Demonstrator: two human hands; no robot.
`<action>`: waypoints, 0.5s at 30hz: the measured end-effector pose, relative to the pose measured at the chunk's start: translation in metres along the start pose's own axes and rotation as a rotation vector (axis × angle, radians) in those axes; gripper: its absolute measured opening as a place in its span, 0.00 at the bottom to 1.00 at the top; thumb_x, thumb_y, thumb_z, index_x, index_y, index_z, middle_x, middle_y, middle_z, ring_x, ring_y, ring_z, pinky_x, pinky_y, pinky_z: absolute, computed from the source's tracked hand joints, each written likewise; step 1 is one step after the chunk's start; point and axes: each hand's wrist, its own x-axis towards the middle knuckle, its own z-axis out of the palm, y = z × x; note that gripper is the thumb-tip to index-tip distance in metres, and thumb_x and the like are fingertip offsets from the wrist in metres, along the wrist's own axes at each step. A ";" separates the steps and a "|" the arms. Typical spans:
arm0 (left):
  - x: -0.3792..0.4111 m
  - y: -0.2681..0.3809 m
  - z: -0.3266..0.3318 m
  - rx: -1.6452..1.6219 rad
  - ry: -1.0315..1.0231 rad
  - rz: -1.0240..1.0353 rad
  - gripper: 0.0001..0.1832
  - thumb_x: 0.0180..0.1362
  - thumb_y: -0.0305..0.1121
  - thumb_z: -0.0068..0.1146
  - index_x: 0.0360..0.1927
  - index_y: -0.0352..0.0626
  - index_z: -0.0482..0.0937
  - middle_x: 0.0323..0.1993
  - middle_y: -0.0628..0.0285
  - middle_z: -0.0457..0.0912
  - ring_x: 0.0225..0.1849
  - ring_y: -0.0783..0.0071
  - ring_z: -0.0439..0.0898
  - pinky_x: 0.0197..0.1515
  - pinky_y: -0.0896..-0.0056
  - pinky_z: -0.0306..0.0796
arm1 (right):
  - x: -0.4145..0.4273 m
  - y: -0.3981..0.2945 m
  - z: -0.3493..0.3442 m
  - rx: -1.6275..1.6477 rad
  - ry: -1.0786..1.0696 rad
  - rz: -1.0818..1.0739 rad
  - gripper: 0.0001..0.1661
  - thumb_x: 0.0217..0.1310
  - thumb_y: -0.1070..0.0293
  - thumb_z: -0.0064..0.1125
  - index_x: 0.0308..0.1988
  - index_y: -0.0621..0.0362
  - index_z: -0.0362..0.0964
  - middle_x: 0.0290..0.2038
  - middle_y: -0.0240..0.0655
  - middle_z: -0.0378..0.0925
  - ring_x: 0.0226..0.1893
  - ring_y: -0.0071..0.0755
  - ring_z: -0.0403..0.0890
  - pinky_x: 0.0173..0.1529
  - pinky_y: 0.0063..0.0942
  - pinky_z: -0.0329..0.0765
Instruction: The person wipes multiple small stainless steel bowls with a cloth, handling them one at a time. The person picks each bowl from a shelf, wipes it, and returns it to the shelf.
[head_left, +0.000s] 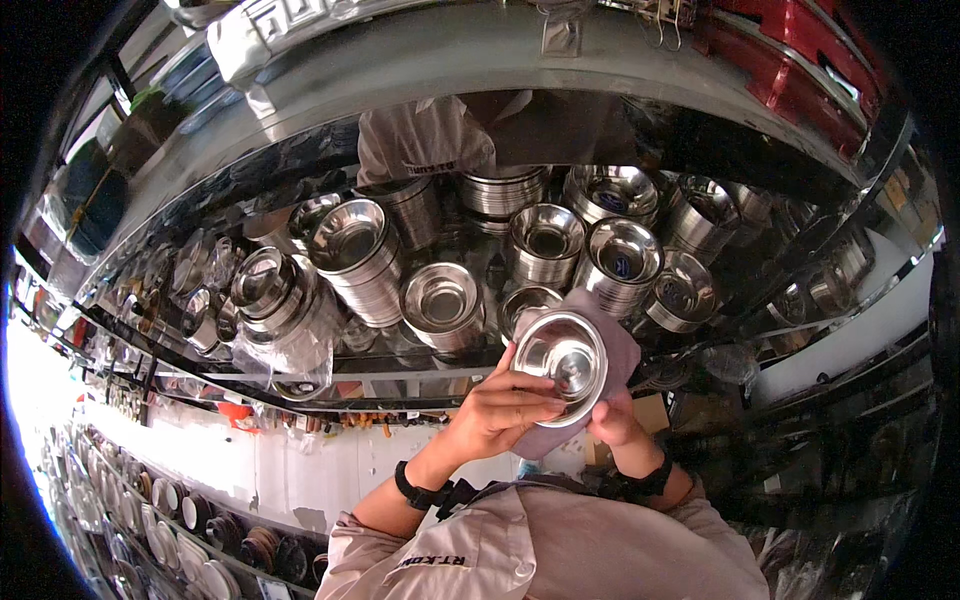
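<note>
A shiny stainless steel bowl (534, 346) is held between both hands, its open side facing up toward me. My left hand (499, 412) grips its lower left rim, with fingers reaching over into the inside. My right hand (613, 421) is at the lower right, thumb near the rim; its other fingers are hidden behind a greyish-purple cloth (621, 352). That cloth lies behind and under the bowl. Just beyond, partly covered by the held bowl and cloth, is another steel bowl (517, 304) on the shelf.
Stacks of steel bowls (367, 281) fill the shelf (375, 375), some with blue stickers. A plastic-wrapped stack (289, 330) stands at left. Above runs a grey upper shelf (450, 75) with a red box (795, 67) at right. Plates (176, 499) line a lower-left rack.
</note>
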 end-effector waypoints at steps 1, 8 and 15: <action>-0.002 0.002 -0.001 0.003 -0.002 0.012 0.21 0.56 0.20 0.72 0.52 0.52 0.92 0.49 0.70 0.93 0.61 0.63 0.86 0.83 0.28 0.46 | -0.001 0.002 0.004 0.013 -0.012 0.018 0.65 0.59 0.47 0.81 0.79 0.66 0.51 0.76 0.40 0.64 0.74 0.37 0.67 0.77 0.42 0.64; -0.028 0.036 -0.018 0.130 -0.055 -0.010 0.25 0.49 0.44 0.82 0.52 0.51 0.93 0.51 0.72 0.91 0.66 0.60 0.81 0.83 0.26 0.39 | -0.016 0.014 0.039 0.091 -0.021 0.209 0.65 0.47 0.47 0.89 0.74 0.61 0.59 0.65 0.32 0.74 0.66 0.31 0.75 0.70 0.37 0.73; -0.056 0.065 -0.032 0.430 0.108 -0.066 0.26 0.46 0.43 0.83 0.49 0.48 0.90 0.44 0.66 0.87 0.46 0.58 0.81 0.54 0.54 0.77 | -0.028 0.036 0.077 -0.098 0.258 0.126 0.33 0.71 0.61 0.71 0.68 0.62 0.70 0.63 0.36 0.79 0.60 0.29 0.79 0.65 0.33 0.76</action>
